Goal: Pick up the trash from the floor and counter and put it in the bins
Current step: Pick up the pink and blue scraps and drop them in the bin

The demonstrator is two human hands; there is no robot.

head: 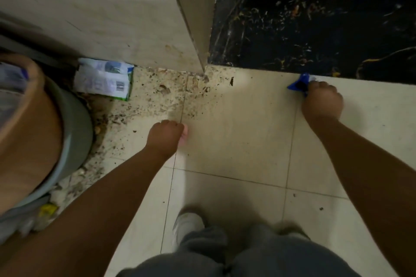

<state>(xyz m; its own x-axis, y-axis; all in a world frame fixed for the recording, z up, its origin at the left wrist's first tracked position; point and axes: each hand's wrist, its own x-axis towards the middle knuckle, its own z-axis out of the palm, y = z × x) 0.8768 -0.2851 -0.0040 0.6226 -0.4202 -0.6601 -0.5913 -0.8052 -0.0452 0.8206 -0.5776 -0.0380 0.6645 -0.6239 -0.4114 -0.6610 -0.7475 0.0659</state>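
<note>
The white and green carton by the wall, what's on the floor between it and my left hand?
In the head view, only dirty tile: dark crumbs and grit between the carton and the left hand.

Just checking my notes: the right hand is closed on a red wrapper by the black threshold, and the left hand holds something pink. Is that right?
Not quite. In the head view the wrapper in the right hand is blue, not red. The rest holds: it is beside the black threshold, and the left hand is closed on something pink.
</note>
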